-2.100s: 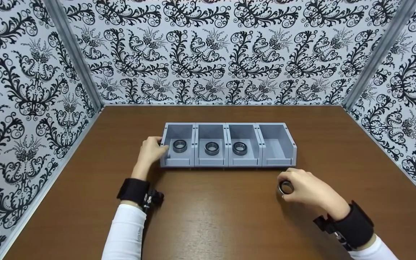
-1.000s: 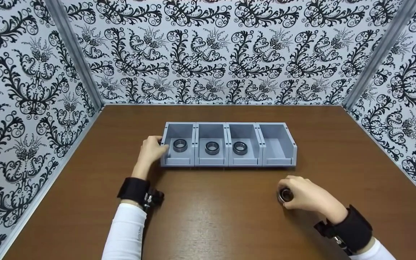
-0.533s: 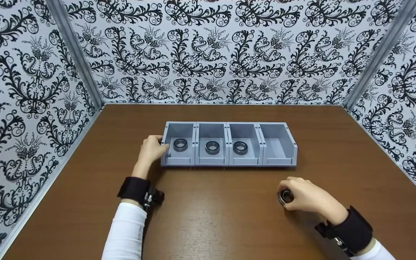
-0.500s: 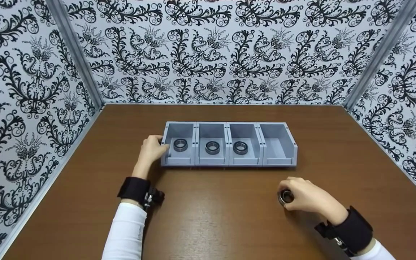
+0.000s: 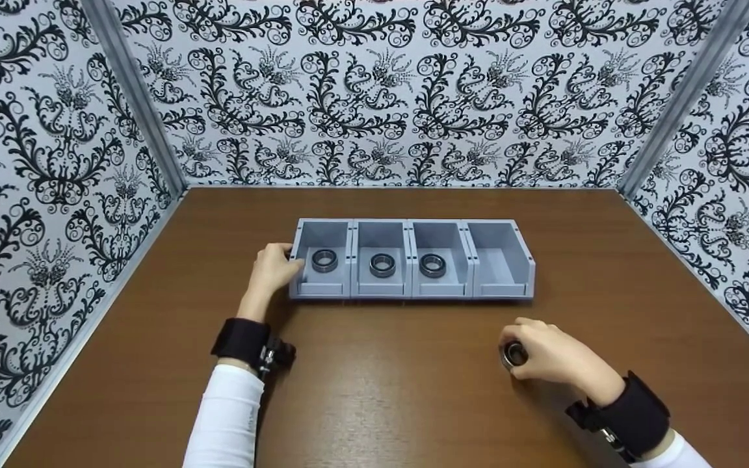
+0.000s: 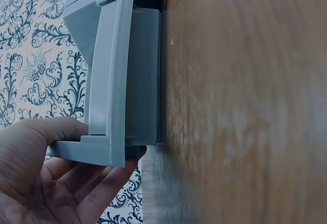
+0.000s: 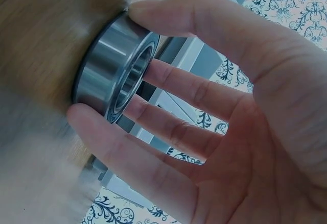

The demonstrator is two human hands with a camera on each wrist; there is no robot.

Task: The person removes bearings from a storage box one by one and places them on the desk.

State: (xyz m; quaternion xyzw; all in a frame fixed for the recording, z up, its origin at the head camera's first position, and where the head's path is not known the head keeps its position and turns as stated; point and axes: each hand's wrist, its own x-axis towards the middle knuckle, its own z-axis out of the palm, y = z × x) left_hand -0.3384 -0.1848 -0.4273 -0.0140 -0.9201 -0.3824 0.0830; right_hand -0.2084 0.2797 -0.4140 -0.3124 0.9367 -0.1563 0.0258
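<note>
My left hand (image 5: 272, 270) grips the left side wall of the leftmost grey bin (image 5: 324, 290); in the left wrist view the thumb lies over the bin's edge (image 6: 110, 81) and the fingers curl behind and under it. Ahead of the bins at the right, my right hand (image 5: 553, 351) pinches a ball bearing (image 5: 513, 354) by its outer ring. The right wrist view shows this shiny steel bearing (image 7: 110, 63) tilted on edge between thumb and index finger, close over the wood. Single bearings lie flat in the left bin (image 5: 324, 260), second bin (image 5: 382, 265) and third bin (image 5: 432, 265).
The several grey bins stand joined in a row on the brown table (image 5: 374, 377). The rightmost bin (image 5: 498, 266) shows a bare floor. Patterned wall panels (image 5: 374, 97) with grey corner posts (image 5: 134, 97) enclose the table at the back and sides.
Over the first second my right hand came slightly toward me and lower with the bearing, and has held nearly still since. My left hand keeps its place on the bin.
</note>
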